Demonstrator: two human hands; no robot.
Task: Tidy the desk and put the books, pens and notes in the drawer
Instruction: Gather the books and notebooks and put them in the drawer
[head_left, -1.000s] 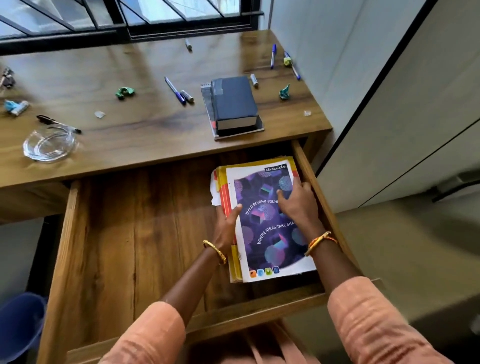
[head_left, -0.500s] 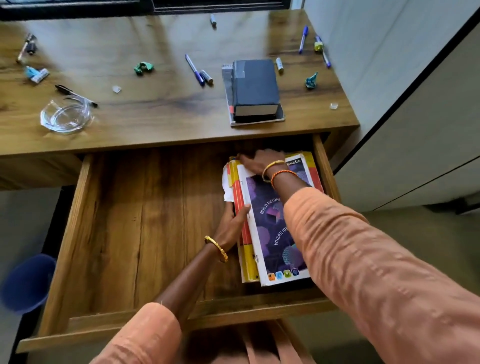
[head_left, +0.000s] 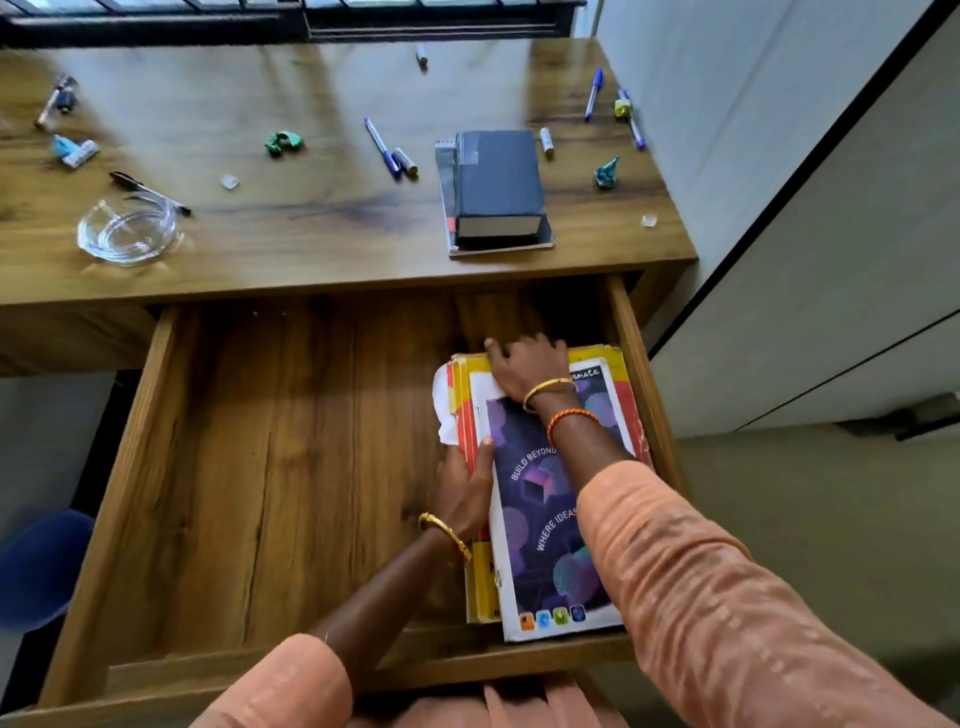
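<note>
The wooden drawer (head_left: 270, 467) stands pulled open below the desk (head_left: 311, 234). At its right side lies a stack of notebooks (head_left: 550, 545), a purple-covered one on top of yellow and red ones. My left hand (head_left: 465, 488) grips the stack's left edge, thumb on top. My right hand (head_left: 527, 364) sits at the stack's far end with fingers bent over that edge. On the desk a thick dark book (head_left: 496, 182) lies on a spiral notebook (head_left: 498, 248). Several pens lie scattered, among them a blue pen (head_left: 382, 148) and another blue pen (head_left: 594, 94).
Crumpled notes lie on the desk: a green one (head_left: 284, 143), a teal one (head_left: 607, 172), a yellow one (head_left: 622, 108). A glass bowl (head_left: 127, 234) and a black pen (head_left: 148, 192) are at the left. A blue bin (head_left: 39, 566) stands on the floor left of the drawer. A wall panel (head_left: 805, 260) stands at the right.
My right hand has moved from the right side of the purple cover to the stack's far end. My left hand has stayed on the left edge.
</note>
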